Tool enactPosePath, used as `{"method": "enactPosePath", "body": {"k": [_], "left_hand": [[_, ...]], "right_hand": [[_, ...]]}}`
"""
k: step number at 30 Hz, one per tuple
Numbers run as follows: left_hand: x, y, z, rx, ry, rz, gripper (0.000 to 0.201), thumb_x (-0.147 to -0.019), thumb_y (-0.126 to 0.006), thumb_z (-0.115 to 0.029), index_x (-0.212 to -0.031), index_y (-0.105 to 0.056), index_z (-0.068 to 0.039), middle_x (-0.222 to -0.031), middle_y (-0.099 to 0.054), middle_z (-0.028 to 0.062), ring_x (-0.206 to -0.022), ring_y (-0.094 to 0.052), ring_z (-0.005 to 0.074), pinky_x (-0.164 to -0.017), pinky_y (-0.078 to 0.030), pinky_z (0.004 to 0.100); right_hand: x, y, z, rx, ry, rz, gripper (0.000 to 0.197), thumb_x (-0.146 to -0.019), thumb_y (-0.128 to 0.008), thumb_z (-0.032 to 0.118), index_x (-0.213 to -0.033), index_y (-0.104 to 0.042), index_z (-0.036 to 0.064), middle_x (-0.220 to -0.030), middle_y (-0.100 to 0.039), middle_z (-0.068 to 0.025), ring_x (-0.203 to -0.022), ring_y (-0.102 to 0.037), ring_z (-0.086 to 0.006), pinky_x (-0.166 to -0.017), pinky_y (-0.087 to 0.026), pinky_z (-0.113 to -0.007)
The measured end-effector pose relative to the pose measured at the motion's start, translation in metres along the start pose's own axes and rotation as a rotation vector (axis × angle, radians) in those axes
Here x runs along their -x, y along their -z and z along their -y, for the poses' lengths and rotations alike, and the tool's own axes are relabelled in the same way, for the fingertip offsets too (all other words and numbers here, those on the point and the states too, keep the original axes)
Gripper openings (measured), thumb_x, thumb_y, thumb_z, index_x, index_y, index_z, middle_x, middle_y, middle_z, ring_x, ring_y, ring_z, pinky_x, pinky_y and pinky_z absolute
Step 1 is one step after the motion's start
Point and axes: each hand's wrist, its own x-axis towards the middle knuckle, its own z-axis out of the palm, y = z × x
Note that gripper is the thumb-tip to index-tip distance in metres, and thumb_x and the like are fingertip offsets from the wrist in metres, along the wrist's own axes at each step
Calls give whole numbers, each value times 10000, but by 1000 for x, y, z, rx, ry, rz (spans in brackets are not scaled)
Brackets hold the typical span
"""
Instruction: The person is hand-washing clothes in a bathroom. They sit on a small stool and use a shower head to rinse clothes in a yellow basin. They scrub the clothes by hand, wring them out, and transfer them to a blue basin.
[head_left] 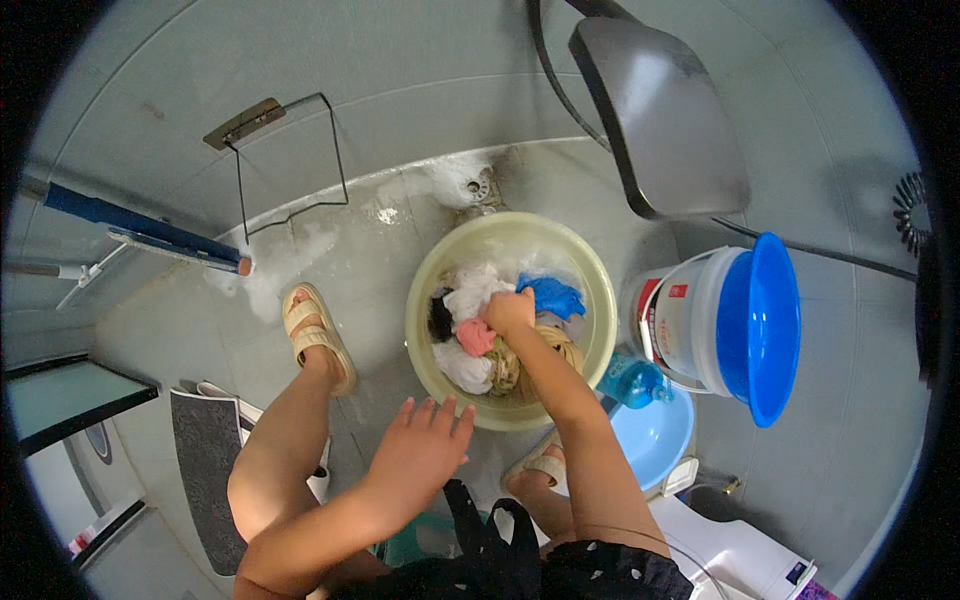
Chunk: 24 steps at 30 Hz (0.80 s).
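Laundry (pixel 480 335), a wet heap of white, pink, black, tan and blue cloth, fills the pale yellow basin (pixel 590 285) on the tiled floor (pixel 400 210), and your right hand (pixel 510 312) is sunk in the middle of it, fingers closed on the cloth. Your left hand (pixel 425 445) hovers spread wide and holding nothing just outside the basin's near rim. A white bucket (pixel 690 320) with a blue bowl (pixel 760 325) stands beyond the basin's right edge.

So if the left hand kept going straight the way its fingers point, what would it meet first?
Most likely the near rim of the pale yellow basin, just ahead of the left hand, whose spread fingers point up-frame. Its height above the rim is unclear, so it might pass over into the wet laundry.
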Motion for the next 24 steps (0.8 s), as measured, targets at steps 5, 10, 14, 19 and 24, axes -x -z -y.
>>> {"method": "enactPosePath", "body": {"k": [5, 10, 14, 19, 24], "left_hand": [[-4, -6, -4, 68, 4, -34, 557, -793, -585, -312, -1258, -431, -45, -1270, -461, 168, -1125, -492, 331, -970, -368, 460], [1, 6, -8, 14, -5, -52, 566, -779, -592, -324, -1248, -444, -45, -1255, -473, 161, -1116, -497, 323, -952, -389, 453], [2, 1, -2, 20, -3, -35, 568, -778, -592, -332, -1250, -446, -52, -1249, -478, 153, -1118, -494, 315, -944, -395, 456], [2, -4, 4, -7, 45, -27, 503, -813, -526, -219, -1269, -422, -33, -1257, -476, 168, -1115, -505, 326, -959, -377, 460], [-4, -10, -8, -6, 36, -29, 573, -792, -578, -333, -1267, -422, -54, -1265, -462, 167, -1125, -485, 327, -961, -377, 470]], "right_hand": [[1, 18, -17, -263, 57, 29, 348, -828, -487, 364, -861, -640, 52, -874, -649, -147, -811, -618, -278, -792, -375, -422], [-34, 27, -94, -719, -207, -295, 386, -819, -463, 355, -927, -618, 18, -940, -620, -217, -888, -583, -376, -776, -447, -416], [-84, -28, -161, -453, -330, 11, 381, -832, -420, 311, -988, -628, 32, -1015, -601, -208, -942, -575, -366, -821, -440, -415], [-125, -37, -67, -158, -72, 187, 424, -841, -410, 356, -1110, -595, 86, -1143, -568, -166, -1048, -546, -327, -901, -412, -396], [-106, -34, 25, -232, 89, 237, 496, -833, -419, 470, -1164, -568, 133, -1158, -569, -143, -1064, -542, -297, -917, -400, -397]]}}
